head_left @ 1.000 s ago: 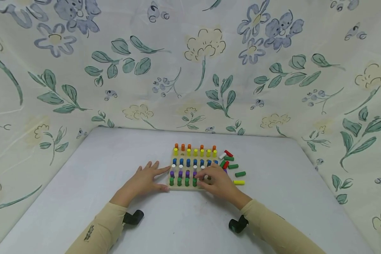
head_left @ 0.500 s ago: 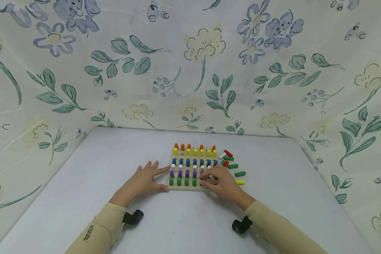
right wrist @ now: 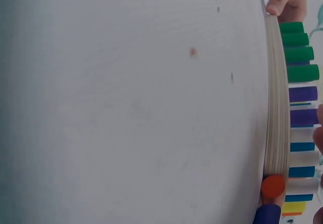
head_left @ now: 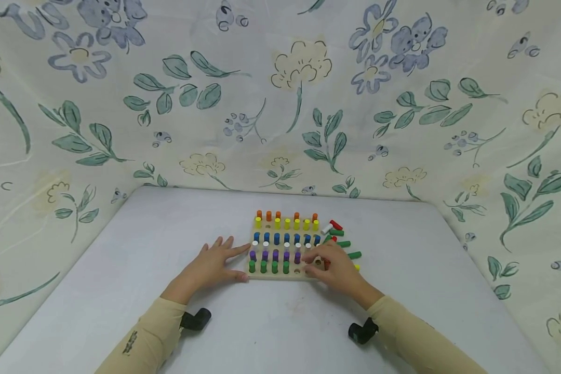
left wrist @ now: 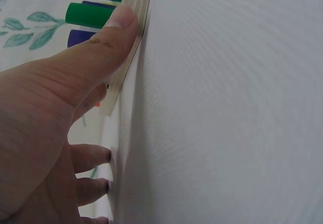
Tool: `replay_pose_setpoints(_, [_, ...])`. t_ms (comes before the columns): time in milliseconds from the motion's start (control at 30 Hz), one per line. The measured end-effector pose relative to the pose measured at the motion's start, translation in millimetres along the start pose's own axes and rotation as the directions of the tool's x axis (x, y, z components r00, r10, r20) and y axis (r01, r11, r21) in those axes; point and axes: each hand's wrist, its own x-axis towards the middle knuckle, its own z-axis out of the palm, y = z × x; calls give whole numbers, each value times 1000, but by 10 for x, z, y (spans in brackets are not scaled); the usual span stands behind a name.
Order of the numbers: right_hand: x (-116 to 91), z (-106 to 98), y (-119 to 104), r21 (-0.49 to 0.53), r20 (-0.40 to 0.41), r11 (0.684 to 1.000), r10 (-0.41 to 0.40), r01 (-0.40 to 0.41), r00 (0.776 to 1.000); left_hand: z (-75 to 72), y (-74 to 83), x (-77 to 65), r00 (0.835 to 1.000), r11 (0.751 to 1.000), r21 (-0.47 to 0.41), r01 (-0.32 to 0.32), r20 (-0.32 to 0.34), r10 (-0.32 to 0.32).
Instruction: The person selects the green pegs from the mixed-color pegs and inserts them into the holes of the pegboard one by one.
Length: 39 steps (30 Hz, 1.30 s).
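Note:
A wooden pegboard [head_left: 280,278] lies on the table, with rows of upright coloured pegs. My left hand [head_left: 215,265] rests spread at its left side. Its thumb [left wrist: 121,19] presses the board's edge beside a green peg [left wrist: 88,14]. At the right of the purple row, my right hand [head_left: 334,267] has thumb and forefinger bent towards each other. In the right wrist view its fingertips [right wrist: 319,138] reach a purple peg [right wrist: 303,117] and appear to pinch its top. The head view hides this peg behind the fingers.
Loose pegs lie right of the board, including a white peg [head_left: 326,228], a red peg [head_left: 336,225] and a green peg [head_left: 354,255]. An orange peg [right wrist: 273,186] and a dark blue or purple peg [right wrist: 267,215] sit by the board's right end.
My right hand has shifted a little to the right along the purple row, uncovering another upright purple peg. The left hand has stayed in place.

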Motion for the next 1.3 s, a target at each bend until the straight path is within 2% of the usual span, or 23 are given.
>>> replay_pose_setpoints(367, [-49,-79,44,-36,8,998,54,-54,998,15,-14,17,1000,1000,3,0,-3,0])
replay_pose_setpoints(600, [-62,-96,111,-49,-10,998,45,-46,999,8,-14,11,1000,1000,1,-1,-5,1])
replay_pose_setpoints(1067, [-123,-183,160,-99,-40,982,156,-160,987,20,-22,25,1000,1000,1,-1,-8,1])
replay_pose_setpoints(1300, [-147,-211,211,-99,-65,986,128,-135,990,7,-6,11,1000,1000,7,3,-9,-3])
